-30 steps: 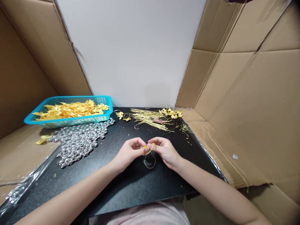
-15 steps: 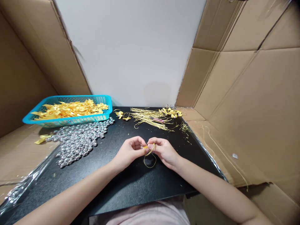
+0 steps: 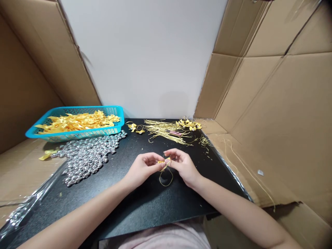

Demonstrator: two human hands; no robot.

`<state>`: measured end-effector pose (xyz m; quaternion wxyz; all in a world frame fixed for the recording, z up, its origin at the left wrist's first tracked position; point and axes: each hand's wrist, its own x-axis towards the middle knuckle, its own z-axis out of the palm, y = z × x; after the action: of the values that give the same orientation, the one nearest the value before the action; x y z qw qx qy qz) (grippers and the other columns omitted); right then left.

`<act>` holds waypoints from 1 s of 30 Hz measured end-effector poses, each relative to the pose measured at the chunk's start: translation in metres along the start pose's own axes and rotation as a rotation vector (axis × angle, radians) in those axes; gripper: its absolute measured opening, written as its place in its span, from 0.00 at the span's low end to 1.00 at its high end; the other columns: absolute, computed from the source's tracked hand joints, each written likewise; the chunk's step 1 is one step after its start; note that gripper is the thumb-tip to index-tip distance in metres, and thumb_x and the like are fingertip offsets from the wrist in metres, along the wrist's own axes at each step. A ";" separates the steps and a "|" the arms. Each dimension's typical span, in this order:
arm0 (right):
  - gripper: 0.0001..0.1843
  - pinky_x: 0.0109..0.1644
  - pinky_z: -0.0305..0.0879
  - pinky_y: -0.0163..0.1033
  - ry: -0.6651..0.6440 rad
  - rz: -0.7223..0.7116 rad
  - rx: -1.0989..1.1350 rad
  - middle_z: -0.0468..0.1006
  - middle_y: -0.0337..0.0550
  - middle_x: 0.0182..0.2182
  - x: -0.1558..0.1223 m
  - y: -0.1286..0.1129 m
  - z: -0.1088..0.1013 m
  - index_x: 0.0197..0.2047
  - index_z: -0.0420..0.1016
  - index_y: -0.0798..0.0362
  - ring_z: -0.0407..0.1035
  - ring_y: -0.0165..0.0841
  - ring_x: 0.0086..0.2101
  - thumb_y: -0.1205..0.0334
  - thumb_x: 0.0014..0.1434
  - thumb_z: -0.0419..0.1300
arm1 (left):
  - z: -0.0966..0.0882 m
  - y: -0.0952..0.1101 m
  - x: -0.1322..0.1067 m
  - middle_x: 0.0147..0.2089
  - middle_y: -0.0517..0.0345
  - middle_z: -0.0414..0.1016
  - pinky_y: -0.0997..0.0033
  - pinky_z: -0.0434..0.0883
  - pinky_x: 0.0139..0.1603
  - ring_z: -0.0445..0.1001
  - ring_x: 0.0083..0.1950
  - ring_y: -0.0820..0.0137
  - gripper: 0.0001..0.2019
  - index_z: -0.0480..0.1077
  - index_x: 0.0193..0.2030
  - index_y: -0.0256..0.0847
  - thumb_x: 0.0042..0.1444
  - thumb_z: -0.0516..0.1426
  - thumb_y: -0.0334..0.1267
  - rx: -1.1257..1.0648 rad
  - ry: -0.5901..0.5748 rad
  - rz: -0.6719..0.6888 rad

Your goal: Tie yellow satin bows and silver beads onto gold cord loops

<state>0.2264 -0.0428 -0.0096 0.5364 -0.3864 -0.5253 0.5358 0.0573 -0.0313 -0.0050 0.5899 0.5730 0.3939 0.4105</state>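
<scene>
Near the middle of the black table, my left hand point(image 3: 146, 168) pinches a small yellow ribbon bow point(image 3: 162, 163) between thumb and fingertips. A thin golden cord hangs from the bow in a loop point(image 3: 166, 185) over the tabletop. My right hand point(image 3: 184, 166) meets the bow from the other side, its thumb against the ribbon and its index finger raised a little off the thumb. The right hand's other fingers are curled and partly hidden behind. Whatever sits at the bow's centre is covered by the fingertips.
A blue basket point(image 3: 75, 132) of yellow ribbon bows stands back left. Silver beads point(image 3: 86, 155) spread before it. Cut golden cords point(image 3: 166, 129), a pink-handled tool point(image 3: 175, 132) and beaded bows point(image 3: 192, 123) lie at the back. Cardboard walls point(image 3: 285, 103) flank the black table point(image 3: 129, 214).
My right index finger has lifted away from the thumb, and more of the bow shows between the hands. The left hand keeps its pinch almost in place.
</scene>
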 end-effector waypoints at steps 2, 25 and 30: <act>0.09 0.48 0.63 0.42 -0.020 -0.258 -0.245 0.73 0.42 0.39 -0.003 -0.007 -0.006 0.36 0.77 0.51 0.67 0.34 0.40 0.64 0.48 0.63 | -0.002 0.001 0.000 0.28 0.58 0.79 0.75 0.69 0.32 0.73 0.28 0.72 0.10 0.77 0.31 0.37 0.43 0.67 0.39 0.018 0.023 0.011; 0.03 0.50 0.52 0.51 0.046 -0.556 -1.109 0.75 0.43 0.42 -0.011 -0.003 -0.003 0.31 0.80 0.49 0.60 0.40 0.44 0.61 0.50 0.67 | -0.001 0.007 -0.005 0.25 0.58 0.79 0.75 0.71 0.33 0.74 0.27 0.72 0.09 0.77 0.27 0.37 0.42 0.68 0.39 0.033 0.110 0.017; 0.03 0.49 0.56 0.47 -0.005 -0.451 -0.933 0.72 0.41 0.37 -0.011 -0.006 0.001 0.26 0.77 0.49 0.60 0.37 0.42 0.65 0.51 0.66 | -0.004 0.009 -0.005 0.26 0.58 0.79 0.76 0.70 0.33 0.74 0.27 0.73 0.08 0.77 0.27 0.37 0.43 0.68 0.39 0.048 0.102 0.020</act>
<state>0.2279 -0.0548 -0.0057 0.4078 -0.4606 -0.7797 0.1166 0.0519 -0.0347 0.0034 0.5510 0.5691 0.4275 0.4356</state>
